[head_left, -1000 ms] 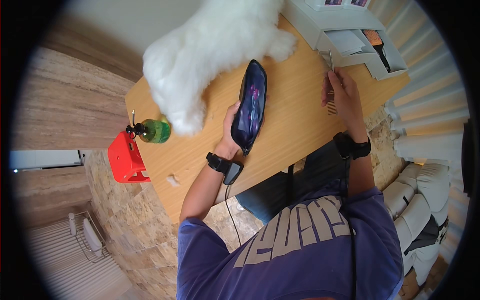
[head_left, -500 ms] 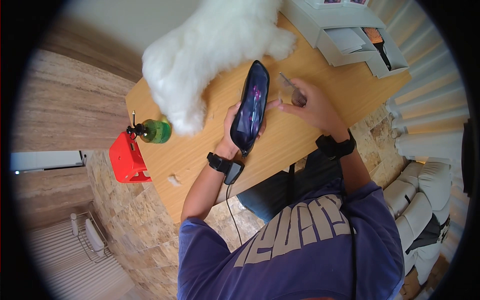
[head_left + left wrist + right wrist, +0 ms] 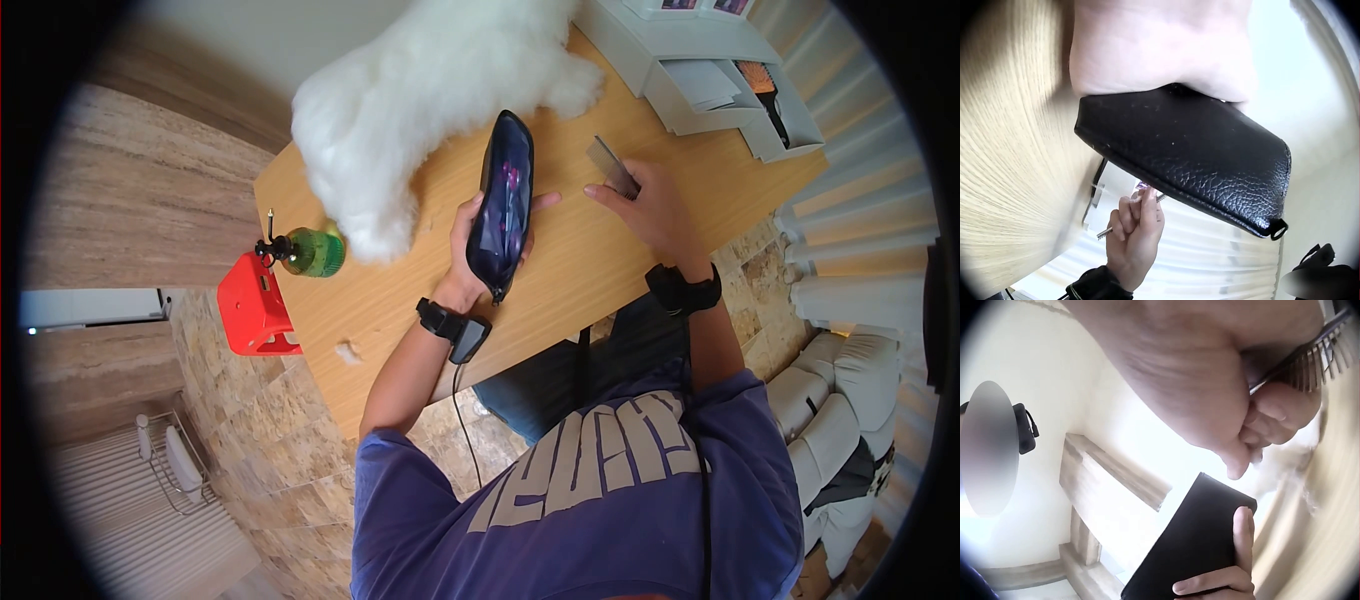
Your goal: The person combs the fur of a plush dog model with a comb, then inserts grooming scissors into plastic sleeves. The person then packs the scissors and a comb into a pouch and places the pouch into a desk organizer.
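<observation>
A black pouch with a see-through purple-blue face gapes upward in the head view, gripped by the left hand above the table. Its black leathery side fills the middle of the left wrist view. To its right, the right hand holds a metal comb; the comb's teeth show beside the curled fingers in the right wrist view. The two hands are apart. Beyond the pouch stands a fluffy white figure like a dog; its head is out of view.
A green spray bottle stands at the table's left edge, near a red stool. A tuft of white fluff lies on the table. At the back right, a grey organizer has open drawers, one holding a brush.
The right hand has moved left toward the pouch with the comb, then slightly back to the right. The left hand keeps its grip on the pouch.
</observation>
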Tool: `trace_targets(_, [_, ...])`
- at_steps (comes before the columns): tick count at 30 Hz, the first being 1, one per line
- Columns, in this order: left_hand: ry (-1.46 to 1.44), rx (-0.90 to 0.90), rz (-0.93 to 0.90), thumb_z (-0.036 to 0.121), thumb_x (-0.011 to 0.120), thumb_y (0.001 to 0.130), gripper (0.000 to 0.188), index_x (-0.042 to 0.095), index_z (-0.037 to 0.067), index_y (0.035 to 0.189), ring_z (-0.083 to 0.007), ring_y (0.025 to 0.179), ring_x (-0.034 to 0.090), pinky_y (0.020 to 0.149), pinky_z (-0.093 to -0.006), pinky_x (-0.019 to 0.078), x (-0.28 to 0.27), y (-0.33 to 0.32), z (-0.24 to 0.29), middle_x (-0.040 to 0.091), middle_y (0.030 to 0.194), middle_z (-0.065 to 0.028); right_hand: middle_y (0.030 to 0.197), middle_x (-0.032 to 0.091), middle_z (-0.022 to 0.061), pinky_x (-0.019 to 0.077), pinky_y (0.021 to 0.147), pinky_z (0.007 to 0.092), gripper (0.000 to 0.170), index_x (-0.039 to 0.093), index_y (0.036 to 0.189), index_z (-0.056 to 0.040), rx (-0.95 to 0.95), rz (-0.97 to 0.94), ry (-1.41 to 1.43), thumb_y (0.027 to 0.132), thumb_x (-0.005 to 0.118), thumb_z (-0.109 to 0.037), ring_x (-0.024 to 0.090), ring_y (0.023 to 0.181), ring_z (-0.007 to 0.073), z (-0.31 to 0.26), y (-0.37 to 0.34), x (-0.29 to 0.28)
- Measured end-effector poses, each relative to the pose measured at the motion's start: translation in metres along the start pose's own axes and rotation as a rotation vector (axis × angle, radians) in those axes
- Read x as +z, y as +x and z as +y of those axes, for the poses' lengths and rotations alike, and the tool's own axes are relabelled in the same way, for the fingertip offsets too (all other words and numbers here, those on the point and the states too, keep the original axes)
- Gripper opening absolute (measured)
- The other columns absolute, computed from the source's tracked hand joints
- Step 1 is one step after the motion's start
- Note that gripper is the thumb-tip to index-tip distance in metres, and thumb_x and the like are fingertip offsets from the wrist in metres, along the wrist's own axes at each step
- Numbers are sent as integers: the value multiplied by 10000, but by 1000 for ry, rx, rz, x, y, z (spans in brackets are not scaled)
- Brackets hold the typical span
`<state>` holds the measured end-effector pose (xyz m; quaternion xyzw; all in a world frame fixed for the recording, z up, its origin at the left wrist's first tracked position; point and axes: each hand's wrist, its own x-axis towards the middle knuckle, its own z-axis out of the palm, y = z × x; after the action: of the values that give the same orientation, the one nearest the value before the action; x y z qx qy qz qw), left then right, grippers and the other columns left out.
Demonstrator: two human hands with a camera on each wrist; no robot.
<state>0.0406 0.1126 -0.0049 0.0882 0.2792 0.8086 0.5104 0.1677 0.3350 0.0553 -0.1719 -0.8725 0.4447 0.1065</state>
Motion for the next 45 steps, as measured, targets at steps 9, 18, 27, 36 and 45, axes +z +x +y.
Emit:
trace_targets(9, [65,49,-46,540,369,999,698,399,55,1500,-244,558,634,436,-325,504,-13,-2,-3,652,1250,-279,771,633,53,490,581,283,309,584,1165,17,47,-2,436,1041,620,-264,574,591,119,3,-4,0])
trace_targets(18, [128,59,157,537,519,983,659,518,29,1402,-203,994,680,819,-324,571,-11,-3,-7,656,1256,-145,698,696,90,524,574,269,225,515,897,-16,-73,-32,471,1042,598,-168,668,619,117,-48,-12,5])
trace_targets(27, [192,143,75,335,598,1000,514,487,27,1396,-174,1100,644,960,-333,537,-16,-3,-12,644,1227,-77,560,529,36,446,502,258,274,488,787,1,-170,-1,22,986,647,-100,584,548,73,-69,18,31])
trace_targets(36, [106,94,-29,380,569,1013,488,530,14,1334,-211,1095,663,959,-370,541,-12,-3,-7,660,1214,-118,702,626,159,521,636,406,144,659,977,26,-201,32,153,938,673,-112,672,663,336,-57,20,61])
trace_targets(45, [6,56,22,467,468,1081,512,519,41,1361,-211,1091,671,940,-370,575,-20,5,-10,660,1217,-112,813,562,91,495,651,334,286,611,1028,-18,-494,48,29,863,797,-158,580,684,235,-75,-18,31])
